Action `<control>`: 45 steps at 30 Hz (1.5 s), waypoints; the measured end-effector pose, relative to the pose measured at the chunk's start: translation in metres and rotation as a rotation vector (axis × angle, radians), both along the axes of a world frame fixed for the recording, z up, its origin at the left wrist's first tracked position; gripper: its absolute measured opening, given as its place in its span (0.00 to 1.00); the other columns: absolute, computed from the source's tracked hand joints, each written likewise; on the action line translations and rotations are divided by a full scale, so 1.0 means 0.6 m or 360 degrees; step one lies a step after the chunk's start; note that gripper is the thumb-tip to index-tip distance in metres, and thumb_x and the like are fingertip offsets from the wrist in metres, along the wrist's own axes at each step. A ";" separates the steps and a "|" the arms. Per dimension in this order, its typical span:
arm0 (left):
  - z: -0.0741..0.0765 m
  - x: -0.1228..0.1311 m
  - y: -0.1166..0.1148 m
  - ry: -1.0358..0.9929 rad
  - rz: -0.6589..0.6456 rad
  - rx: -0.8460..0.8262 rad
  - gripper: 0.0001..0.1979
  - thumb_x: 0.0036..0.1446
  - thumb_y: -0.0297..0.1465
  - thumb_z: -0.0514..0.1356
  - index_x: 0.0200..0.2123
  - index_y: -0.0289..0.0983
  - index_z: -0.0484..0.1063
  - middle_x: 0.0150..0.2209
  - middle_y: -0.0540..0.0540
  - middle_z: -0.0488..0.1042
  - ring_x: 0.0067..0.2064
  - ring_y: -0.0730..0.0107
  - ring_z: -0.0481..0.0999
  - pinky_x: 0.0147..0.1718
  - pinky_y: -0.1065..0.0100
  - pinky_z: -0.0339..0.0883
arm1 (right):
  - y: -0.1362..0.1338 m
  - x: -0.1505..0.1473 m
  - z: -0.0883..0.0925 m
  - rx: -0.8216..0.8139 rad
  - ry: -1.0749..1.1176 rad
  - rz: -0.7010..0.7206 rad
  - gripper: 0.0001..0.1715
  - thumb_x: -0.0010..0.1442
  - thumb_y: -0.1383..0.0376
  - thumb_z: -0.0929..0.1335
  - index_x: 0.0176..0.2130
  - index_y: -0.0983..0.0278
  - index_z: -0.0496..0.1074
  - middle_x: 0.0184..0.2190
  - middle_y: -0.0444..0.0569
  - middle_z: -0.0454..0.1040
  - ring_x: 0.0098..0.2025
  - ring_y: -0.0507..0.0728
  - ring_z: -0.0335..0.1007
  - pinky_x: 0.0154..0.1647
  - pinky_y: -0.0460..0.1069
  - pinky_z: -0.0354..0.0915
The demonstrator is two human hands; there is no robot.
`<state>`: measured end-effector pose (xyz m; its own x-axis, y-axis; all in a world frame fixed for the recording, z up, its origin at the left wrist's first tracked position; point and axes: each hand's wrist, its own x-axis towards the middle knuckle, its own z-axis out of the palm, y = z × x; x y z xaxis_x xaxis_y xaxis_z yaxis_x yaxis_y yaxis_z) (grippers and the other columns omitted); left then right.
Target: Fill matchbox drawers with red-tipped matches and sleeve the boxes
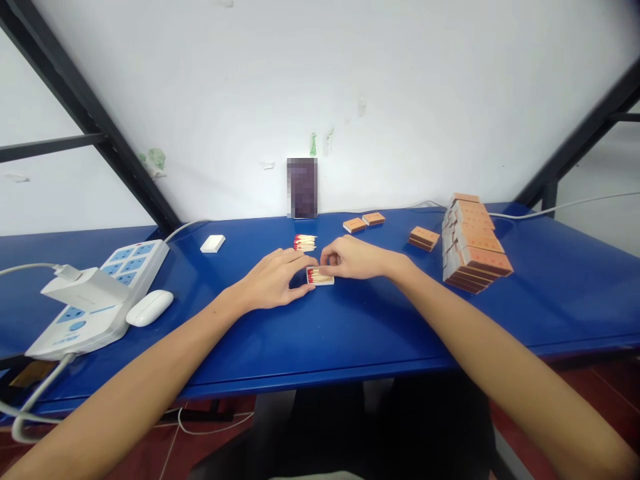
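Blue worktop (350, 327) fills the head view, running along a white wall. Near its middle lies the open match tray (321, 277), a small drawer of red-tipped matches, flat on the surface and between the two hands.

Left hand (273, 280) rests palm down just left of the tray. Its grip is closed on the tray's left end, forefinger on the far side and thumb on the near side.

Right hand (356, 259) comes in from the right, with its fingertips bunched over the tray's far edge and touching it. Whether that grip is pinching a match or only the tray's rim cannot be told.

Just behind the tray lies a small heap of loose matches (305, 243). Further back are two closed matchboxes (364, 221), with a short pile of boxes (424, 238) to their right. A tall leaning stack of matchboxes (473, 243) stands well to the right.

On the left sit a white power strip (107, 287) with a plug in it, a rounded white case (149, 308) just beside it, and a small white box (213, 243).
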<state>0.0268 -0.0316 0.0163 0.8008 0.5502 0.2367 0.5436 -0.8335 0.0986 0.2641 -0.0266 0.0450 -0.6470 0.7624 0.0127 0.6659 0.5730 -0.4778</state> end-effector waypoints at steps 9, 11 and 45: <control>0.003 -0.012 0.012 -0.0092 0.0164 -0.0054 0.22 0.68 0.42 0.51 0.59 0.39 0.67 0.45 0.42 0.77 0.45 0.57 0.77 0.47 0.57 0.68 | 0.029 0.005 -0.038 0.0268 0.0097 -0.0159 0.12 0.65 0.66 0.65 0.36 0.66 0.78 0.25 0.43 0.73 0.27 0.50 0.62 0.31 0.46 0.54; -0.002 -0.014 0.021 -0.0145 0.0304 0.0019 0.21 0.70 0.38 0.45 0.58 0.37 0.68 0.46 0.41 0.77 0.44 0.57 0.77 0.47 0.57 0.69 | 0.037 0.008 -0.048 0.0355 0.0058 -0.0236 0.14 0.67 0.66 0.64 0.45 0.66 0.78 0.30 0.46 0.77 0.31 0.52 0.67 0.35 0.46 0.57; -0.016 -0.017 0.035 0.0055 0.0493 -0.0135 0.23 0.69 0.36 0.48 0.64 0.37 0.62 0.38 0.43 0.77 0.43 0.55 0.77 0.43 0.58 0.69 | 0.036 -0.007 -0.061 0.0395 0.0091 -0.0135 0.18 0.66 0.68 0.66 0.52 0.63 0.80 0.32 0.47 0.76 0.32 0.52 0.65 0.36 0.47 0.55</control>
<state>0.0168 -0.0106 0.0066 0.5987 0.7858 0.1554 0.7745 -0.6174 0.1378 0.2600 -0.0052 0.0083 -0.5736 0.7829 0.2411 0.6924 0.6206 -0.3679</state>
